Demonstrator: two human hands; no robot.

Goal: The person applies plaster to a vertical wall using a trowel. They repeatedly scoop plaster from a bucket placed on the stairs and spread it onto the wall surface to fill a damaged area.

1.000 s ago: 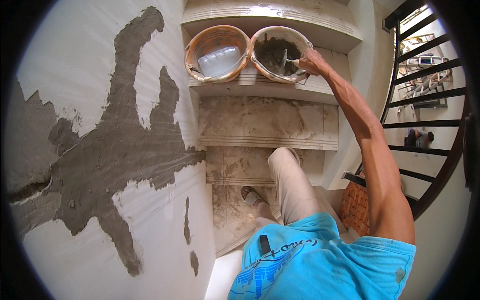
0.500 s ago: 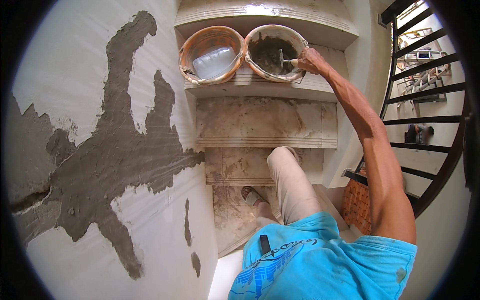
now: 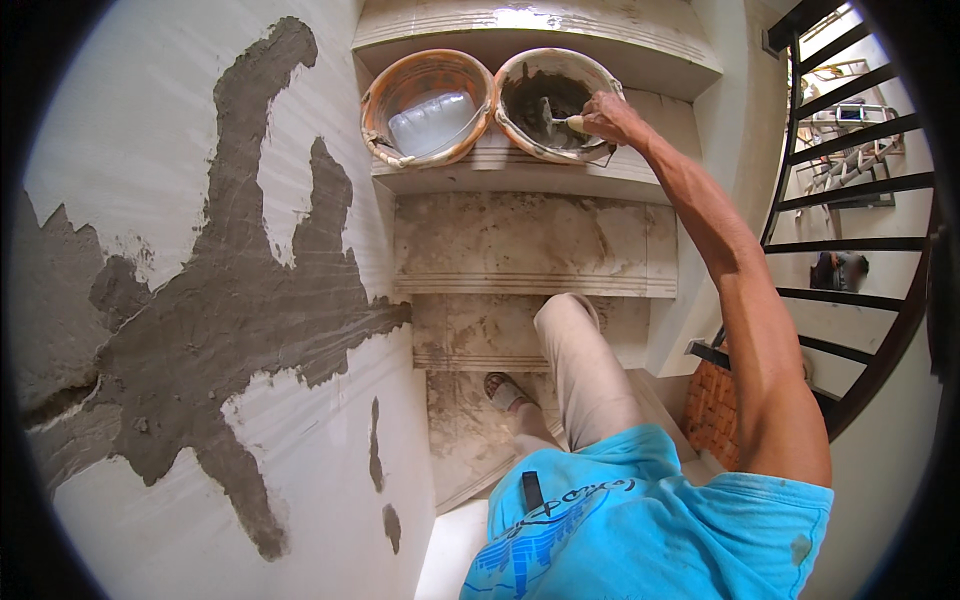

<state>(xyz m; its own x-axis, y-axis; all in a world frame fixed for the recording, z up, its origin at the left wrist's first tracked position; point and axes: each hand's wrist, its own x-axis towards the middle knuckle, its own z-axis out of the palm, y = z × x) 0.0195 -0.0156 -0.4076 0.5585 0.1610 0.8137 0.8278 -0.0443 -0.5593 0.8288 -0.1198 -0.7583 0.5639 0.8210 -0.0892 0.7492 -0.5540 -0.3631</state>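
Observation:
My right hand (image 3: 610, 118) grips the pale handle of a metal trowel (image 3: 550, 118), whose head is down in dark grey mortar inside a mortar-stained bucket (image 3: 600, 72). An orange, grime-smeared bucket (image 3: 379, 112) stands beside it on the same stair, holding cloudy water and a translucent plastic container (image 3: 430, 122). My left hand is out of view.
A white wall (image 3: 150, 130) with grey patches (image 3: 210, 340) runs along the left. Tiled stairs (image 3: 520, 245) lie below the buckets. Black railings (image 3: 850, 242) border the right; beyond them are a ladder (image 3: 850, 118), a dark-clothed person (image 3: 838, 270) and, lower down, an orange woven object (image 3: 708, 410).
My right hand and the trowel have shifted slightly left, further into the mortar bucket. Otherwise the view has moved only slightly.

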